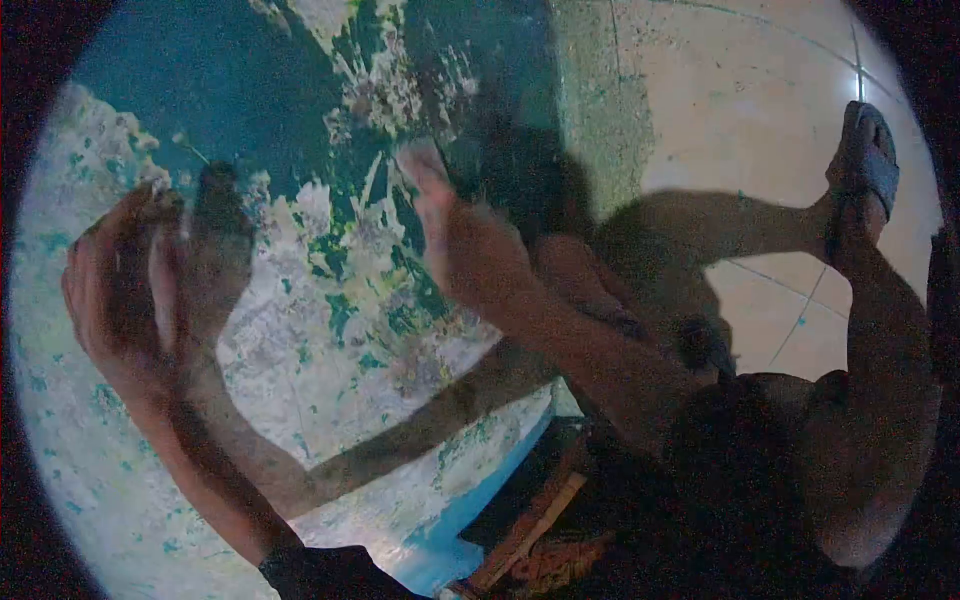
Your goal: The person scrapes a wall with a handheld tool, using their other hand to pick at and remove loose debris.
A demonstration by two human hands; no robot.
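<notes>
A wall (300, 400) with patchy, peeling teal paint over a whitish layer fills the left and middle of the head view. My right hand (475, 255) is closed around a small, pale, flat piece that looks like a scraper blade (422, 163). Its end is against or very near the teal paint; blur hides the exact contact. Farther left, my left hand (120, 275) is raised close to the wall with curled fingers. Something small may be between its fingertips, but dimness and blur hide it. Shadows of both arms fall across the wall.
Pale floor tiles (740, 120) with paint specks along the wall's base lie at upper right. My bent legs and a sandalled foot (865, 165) take up the right side. A brown wooden piece (535, 530) shows at bottom centre beside a bright blue strip (475, 505).
</notes>
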